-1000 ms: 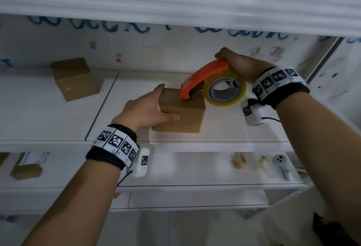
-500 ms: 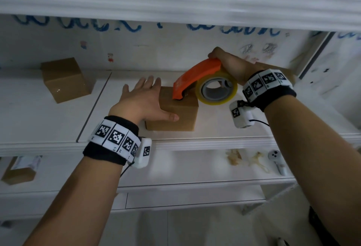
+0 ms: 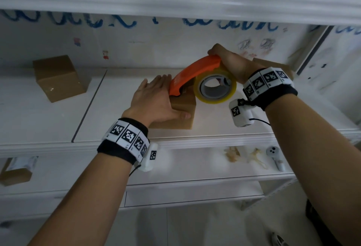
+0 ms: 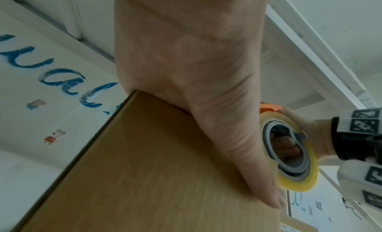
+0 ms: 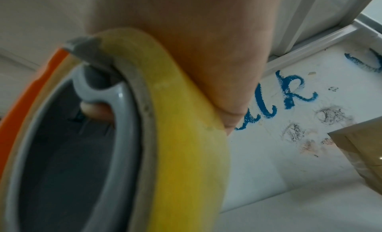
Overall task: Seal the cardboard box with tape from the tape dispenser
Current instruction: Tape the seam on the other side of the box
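A small cardboard box (image 3: 183,109) stands on the white shelf (image 3: 195,142) near its front edge. My left hand (image 3: 156,97) lies flat on the box's top with straight fingers, and its thumb (image 3: 183,116) lies along the front face. The orange tape dispenser (image 3: 193,72) has its nose down on the box top, right beside my left fingers. Its yellowish tape roll (image 3: 214,87) hangs off the box's right side. My right hand (image 3: 228,64) grips the dispenser from above. In the left wrist view the thumb (image 4: 237,137) presses the box (image 4: 144,170).
A second box (image 3: 58,77) sits at the shelf's back left and another (image 3: 273,66) behind my right wrist. The upper shelf (image 3: 175,1) hangs low overhead. On the lower shelf lie a box (image 3: 15,169), tape scraps (image 3: 232,154) and a white handheld device (image 3: 274,156).
My left hand has left the box's left side and now lies flat on its top, close to the dispenser's nose. The dispenser stays on the box top.
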Demonstrator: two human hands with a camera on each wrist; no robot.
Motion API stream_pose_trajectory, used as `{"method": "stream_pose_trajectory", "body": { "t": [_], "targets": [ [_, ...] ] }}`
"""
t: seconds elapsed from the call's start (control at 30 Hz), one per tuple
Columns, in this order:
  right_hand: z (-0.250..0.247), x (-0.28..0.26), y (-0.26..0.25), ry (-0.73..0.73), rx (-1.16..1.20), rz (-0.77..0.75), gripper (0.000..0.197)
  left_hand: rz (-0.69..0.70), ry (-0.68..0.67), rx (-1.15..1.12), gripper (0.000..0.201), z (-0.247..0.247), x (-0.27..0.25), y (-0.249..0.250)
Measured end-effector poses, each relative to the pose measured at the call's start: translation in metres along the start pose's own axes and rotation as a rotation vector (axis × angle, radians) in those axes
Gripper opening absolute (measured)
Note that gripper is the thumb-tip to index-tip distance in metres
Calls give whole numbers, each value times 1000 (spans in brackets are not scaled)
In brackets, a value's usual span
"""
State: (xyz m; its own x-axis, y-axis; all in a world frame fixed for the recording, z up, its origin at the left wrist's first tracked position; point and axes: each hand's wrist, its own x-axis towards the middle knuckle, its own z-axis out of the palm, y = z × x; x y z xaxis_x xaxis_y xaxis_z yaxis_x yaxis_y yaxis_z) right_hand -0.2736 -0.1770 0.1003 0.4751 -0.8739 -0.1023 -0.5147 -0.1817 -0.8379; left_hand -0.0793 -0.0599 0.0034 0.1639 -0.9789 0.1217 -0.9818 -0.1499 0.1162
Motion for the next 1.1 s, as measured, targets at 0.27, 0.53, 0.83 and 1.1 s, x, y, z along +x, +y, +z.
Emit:
{"method": "stream_pose_trajectory", "body": {
  "t": [0.27, 0.53, 0.83, 1.1],
  "targets": [
    [-2, 3, -9, -52, -132, -6, 50, 5, -61, 64, 136, -4, -2, 1],
    [-8, -1, 5, -67, -24, 42, 45, 15, -43, 86, 135, -2, -1, 0],
    [-25, -15, 30, 31, 65, 44, 41, 0, -84, 93, 140, 1, 4, -2],
    [-27, -9, 40, 12, 136, -1, 38, -3, -78, 83, 141, -3, 1, -1]
  ]
}}
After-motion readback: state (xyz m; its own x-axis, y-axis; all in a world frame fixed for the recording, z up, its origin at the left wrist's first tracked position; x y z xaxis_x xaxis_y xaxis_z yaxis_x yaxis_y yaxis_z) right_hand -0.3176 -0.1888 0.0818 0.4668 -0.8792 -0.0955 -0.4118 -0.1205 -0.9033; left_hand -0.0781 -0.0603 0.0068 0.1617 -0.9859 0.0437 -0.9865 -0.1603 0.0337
